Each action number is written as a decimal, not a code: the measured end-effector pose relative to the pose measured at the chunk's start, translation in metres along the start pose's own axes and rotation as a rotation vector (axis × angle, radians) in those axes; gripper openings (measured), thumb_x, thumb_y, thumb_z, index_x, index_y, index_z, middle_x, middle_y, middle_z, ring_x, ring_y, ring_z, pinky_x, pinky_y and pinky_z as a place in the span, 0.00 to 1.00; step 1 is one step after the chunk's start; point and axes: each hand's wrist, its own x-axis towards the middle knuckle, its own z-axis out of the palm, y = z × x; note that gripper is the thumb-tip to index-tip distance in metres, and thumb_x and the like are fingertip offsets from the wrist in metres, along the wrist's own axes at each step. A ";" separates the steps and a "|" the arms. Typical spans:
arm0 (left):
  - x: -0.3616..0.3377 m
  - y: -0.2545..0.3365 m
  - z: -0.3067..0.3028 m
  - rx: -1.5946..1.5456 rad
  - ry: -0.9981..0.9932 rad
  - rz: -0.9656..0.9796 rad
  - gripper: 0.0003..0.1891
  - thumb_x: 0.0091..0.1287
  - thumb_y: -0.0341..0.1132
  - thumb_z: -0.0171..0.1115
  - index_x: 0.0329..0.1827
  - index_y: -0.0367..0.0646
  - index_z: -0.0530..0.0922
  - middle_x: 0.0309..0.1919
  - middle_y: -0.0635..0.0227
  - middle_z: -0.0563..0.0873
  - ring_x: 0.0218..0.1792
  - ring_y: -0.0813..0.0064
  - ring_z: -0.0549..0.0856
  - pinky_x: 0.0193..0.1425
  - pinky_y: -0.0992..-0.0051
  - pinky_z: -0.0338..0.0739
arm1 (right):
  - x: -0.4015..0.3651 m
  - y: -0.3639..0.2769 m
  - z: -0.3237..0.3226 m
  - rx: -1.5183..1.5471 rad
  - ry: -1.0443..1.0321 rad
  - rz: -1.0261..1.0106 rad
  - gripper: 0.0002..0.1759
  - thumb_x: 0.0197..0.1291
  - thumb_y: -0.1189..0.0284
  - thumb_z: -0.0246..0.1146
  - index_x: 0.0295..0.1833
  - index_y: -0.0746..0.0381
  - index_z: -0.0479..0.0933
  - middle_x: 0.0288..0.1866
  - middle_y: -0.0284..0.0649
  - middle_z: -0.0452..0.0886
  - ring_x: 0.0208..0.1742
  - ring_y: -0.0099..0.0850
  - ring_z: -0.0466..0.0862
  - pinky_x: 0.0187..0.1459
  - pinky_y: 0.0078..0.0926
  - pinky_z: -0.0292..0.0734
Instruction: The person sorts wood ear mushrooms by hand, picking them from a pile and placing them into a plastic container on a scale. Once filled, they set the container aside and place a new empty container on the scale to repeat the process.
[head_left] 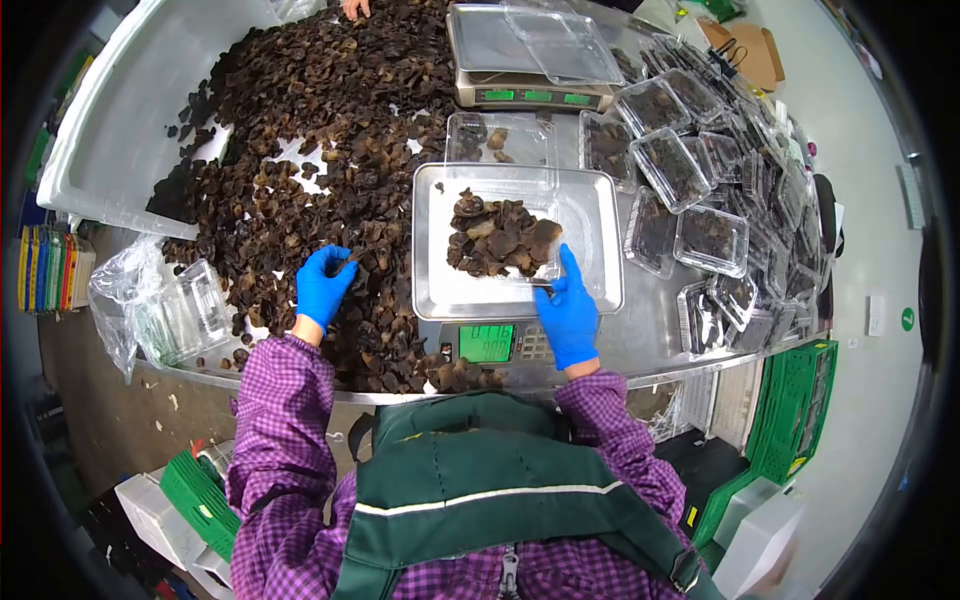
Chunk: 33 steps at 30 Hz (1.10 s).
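Observation:
My left hand (325,285), in a blue glove, is at the edge of a wide heap of dark brown wood ear mushrooms (370,165). Its fingertips are pinched together on a dark piece. My right hand (568,312), also blue-gloved, grips the near right corner of a clear plastic tray (552,268), index finger along the side and thumb at the front edge. A mound of wood ear mushrooms (503,236) fills this tray. It rests on the metal pan (428,270) of a scale, whose green display (486,343) is lit just below; the digits are hard to read.
Several filled clear boxes (712,240) are piled at the right. A second scale (530,90) with clear lids stands at the back. A white bin (120,130) lies tipped at the left, near bagged empty trays (190,310). Another person's hand (356,8) shows at the far edge.

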 end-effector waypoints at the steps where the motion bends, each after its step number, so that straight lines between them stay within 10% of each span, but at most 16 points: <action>1: 0.000 0.006 -0.002 -0.001 0.004 -0.001 0.13 0.54 0.32 0.70 0.41 0.39 0.80 0.36 0.68 0.84 0.36 0.80 0.80 0.44 0.78 0.75 | 0.002 0.004 -0.003 0.026 0.013 -0.007 0.40 0.50 0.76 0.67 0.70 0.55 0.61 0.29 0.30 0.75 0.23 0.17 0.69 0.28 0.16 0.69; 5: -0.003 0.049 -0.010 -0.167 0.031 0.033 0.12 0.55 0.30 0.70 0.42 0.41 0.80 0.36 0.70 0.84 0.36 0.82 0.80 0.43 0.79 0.75 | 0.005 -0.007 -0.039 0.092 0.069 -0.078 0.28 0.52 0.76 0.65 0.62 0.58 0.72 0.22 0.32 0.75 0.21 0.17 0.71 0.28 0.17 0.71; 10: -0.001 0.097 0.004 -0.233 0.021 0.101 0.12 0.55 0.27 0.69 0.43 0.41 0.81 0.37 0.71 0.83 0.36 0.82 0.80 0.43 0.81 0.75 | 0.047 -0.058 -0.021 -0.057 0.080 -0.411 0.23 0.44 0.74 0.69 0.51 0.56 0.78 0.65 0.50 0.66 0.62 0.46 0.69 0.59 0.36 0.68; 20: -0.006 0.122 0.014 -0.227 -0.066 0.074 0.12 0.56 0.26 0.68 0.43 0.39 0.80 0.41 0.70 0.82 0.42 0.80 0.80 0.50 0.79 0.73 | 0.093 -0.054 0.045 -0.456 -0.025 -0.658 0.15 0.43 0.68 0.69 0.40 0.57 0.82 0.62 0.50 0.70 0.61 0.48 0.70 0.61 0.41 0.65; 29: 0.016 0.200 0.070 -0.326 -0.267 0.206 0.13 0.57 0.35 0.68 0.44 0.41 0.81 0.39 0.62 0.85 0.40 0.69 0.84 0.47 0.73 0.78 | 0.066 -0.074 -0.017 0.414 0.010 -0.314 0.12 0.54 0.79 0.64 0.46 0.64 0.80 0.50 0.42 0.79 0.53 0.34 0.78 0.56 0.29 0.72; 33: 0.010 0.181 0.116 -0.247 -0.149 0.657 0.26 0.57 0.44 0.69 0.56 0.42 0.76 0.50 0.57 0.81 0.55 0.57 0.78 0.62 0.64 0.68 | 0.052 -0.075 -0.033 0.277 0.191 -0.409 0.12 0.57 0.82 0.61 0.48 0.64 0.79 0.48 0.39 0.80 0.50 0.29 0.78 0.52 0.26 0.73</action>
